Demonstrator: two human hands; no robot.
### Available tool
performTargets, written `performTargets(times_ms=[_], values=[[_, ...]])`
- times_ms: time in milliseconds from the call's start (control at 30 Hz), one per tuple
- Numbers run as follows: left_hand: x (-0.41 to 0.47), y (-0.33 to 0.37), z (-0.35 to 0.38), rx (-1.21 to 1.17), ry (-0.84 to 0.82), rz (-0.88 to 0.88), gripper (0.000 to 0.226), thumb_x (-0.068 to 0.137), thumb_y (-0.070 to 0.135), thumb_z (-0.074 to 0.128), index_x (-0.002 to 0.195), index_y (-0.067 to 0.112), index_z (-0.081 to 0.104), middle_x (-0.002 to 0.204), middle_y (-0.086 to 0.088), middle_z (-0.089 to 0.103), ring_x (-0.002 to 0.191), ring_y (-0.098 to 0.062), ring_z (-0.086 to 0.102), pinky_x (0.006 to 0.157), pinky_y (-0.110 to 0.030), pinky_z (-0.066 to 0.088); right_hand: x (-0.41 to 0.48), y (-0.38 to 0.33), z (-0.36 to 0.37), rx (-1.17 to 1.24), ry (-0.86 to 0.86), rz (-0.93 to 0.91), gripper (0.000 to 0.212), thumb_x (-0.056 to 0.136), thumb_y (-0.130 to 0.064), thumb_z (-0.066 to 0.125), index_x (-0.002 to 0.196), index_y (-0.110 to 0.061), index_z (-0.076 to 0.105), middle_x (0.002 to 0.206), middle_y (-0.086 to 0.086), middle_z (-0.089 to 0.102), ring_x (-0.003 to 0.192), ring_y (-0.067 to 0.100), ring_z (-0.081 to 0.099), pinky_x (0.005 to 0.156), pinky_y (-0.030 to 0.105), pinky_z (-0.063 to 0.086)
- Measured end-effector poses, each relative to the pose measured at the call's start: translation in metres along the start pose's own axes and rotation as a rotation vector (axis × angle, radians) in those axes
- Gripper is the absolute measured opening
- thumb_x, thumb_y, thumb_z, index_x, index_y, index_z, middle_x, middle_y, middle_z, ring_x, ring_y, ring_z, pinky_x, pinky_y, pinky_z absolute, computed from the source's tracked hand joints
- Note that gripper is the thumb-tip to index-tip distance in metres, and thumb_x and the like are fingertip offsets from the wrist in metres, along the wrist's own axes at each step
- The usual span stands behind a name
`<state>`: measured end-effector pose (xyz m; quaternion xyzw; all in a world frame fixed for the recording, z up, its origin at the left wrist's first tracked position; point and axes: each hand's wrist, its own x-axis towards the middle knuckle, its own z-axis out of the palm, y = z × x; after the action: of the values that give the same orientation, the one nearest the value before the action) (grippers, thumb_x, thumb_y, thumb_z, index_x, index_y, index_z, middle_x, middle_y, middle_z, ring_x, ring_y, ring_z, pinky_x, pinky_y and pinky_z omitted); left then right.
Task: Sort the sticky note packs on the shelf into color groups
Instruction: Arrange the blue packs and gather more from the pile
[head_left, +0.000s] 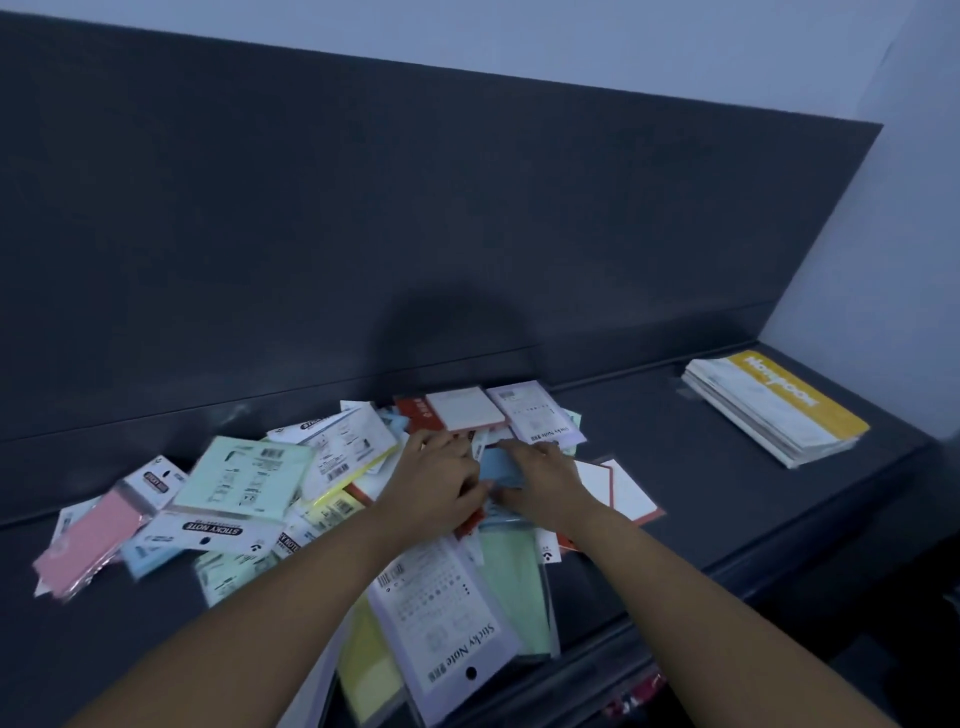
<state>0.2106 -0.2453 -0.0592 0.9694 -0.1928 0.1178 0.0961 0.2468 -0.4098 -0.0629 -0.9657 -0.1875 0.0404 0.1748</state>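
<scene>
A jumbled pile of sticky note packs covers the dark shelf (675, 467). A pink pack (91, 540) lies at the far left, a mint green pack (244, 475) beside it, a red-edged pack (465, 410) and a lilac pack (537, 410) at the back, a yellow pack (366, 660) and a purple-backed pack (447, 613) near the front. My left hand (439, 475) and my right hand (540, 480) meet in the middle of the pile, both pinching a blue pack (496, 467) between them.
A stack of notebooks with a yellow cover band (774, 405) lies at the shelf's right end. A dark back panel (363, 208) rises behind the pile. A white card with an orange border (621, 488) lies right of my right hand.
</scene>
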Motion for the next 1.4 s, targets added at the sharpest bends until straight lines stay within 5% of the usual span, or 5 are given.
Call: performTargets(times_ms=[333,667,800,1133,1400], values=[[-0.016,-0.005,-0.009,-0.064,-0.095,-0.019,0.016,0.078,0.034,0.057,0.067,0.022,0.056,0.095,0.009,0.053,0.101,-0.010,0.042,0.101,-0.026,0.009,-0.004,0.011,-0.012,-0.175,-0.141,0.146,0.059,0.075,-0.058,0.063,0.119,-0.022,0.051,0.120,0.006,0.052,0.116,0.029,0.036,0.083,0.034,0.029],[-0.012,0.014,-0.016,-0.312,-0.077,-0.239,0.032,0.085,0.032,0.059,0.116,0.024,0.056,0.109,0.007,0.061,0.108,-0.015,0.050,0.094,-0.027,0.027,-0.017,0.007,-0.040,0.581,0.088,0.144,0.052,0.066,-0.005,0.079,0.108,-0.012,0.049,0.095,-0.005,0.053,0.095,0.017,0.052,0.066,0.026,0.047],[-0.002,0.026,-0.025,-0.811,-0.066,-0.475,0.039,0.085,0.024,0.065,0.122,0.022,0.052,0.108,0.000,0.066,0.099,-0.017,0.063,0.090,-0.037,0.051,-0.017,-0.002,-0.059,0.665,0.195,0.009,0.049,0.069,-0.004,0.078,0.103,-0.020,0.047,0.090,-0.011,0.054,0.083,0.009,0.055,0.060,0.023,0.049],[-0.025,0.002,-0.086,-1.354,0.482,-0.799,0.014,0.094,0.011,0.052,0.082,0.013,0.046,0.087,-0.012,0.063,0.075,-0.022,0.059,0.068,-0.031,0.048,0.005,-0.068,-0.061,0.971,0.269,-0.111,0.049,0.074,-0.022,0.078,0.108,-0.021,0.043,0.098,-0.011,0.056,0.087,0.004,0.058,0.063,0.021,0.052],[-0.192,-0.041,-0.121,-1.370,0.816,-1.146,0.007,0.094,0.009,0.050,0.101,0.009,0.051,0.090,-0.011,0.066,0.074,-0.021,0.064,0.066,-0.032,0.052,-0.025,-0.233,0.029,1.188,-0.286,-0.256,0.024,0.078,-0.020,0.074,0.096,-0.017,0.058,0.077,-0.001,0.065,0.048,-0.001,0.057,0.041,0.017,0.041]])
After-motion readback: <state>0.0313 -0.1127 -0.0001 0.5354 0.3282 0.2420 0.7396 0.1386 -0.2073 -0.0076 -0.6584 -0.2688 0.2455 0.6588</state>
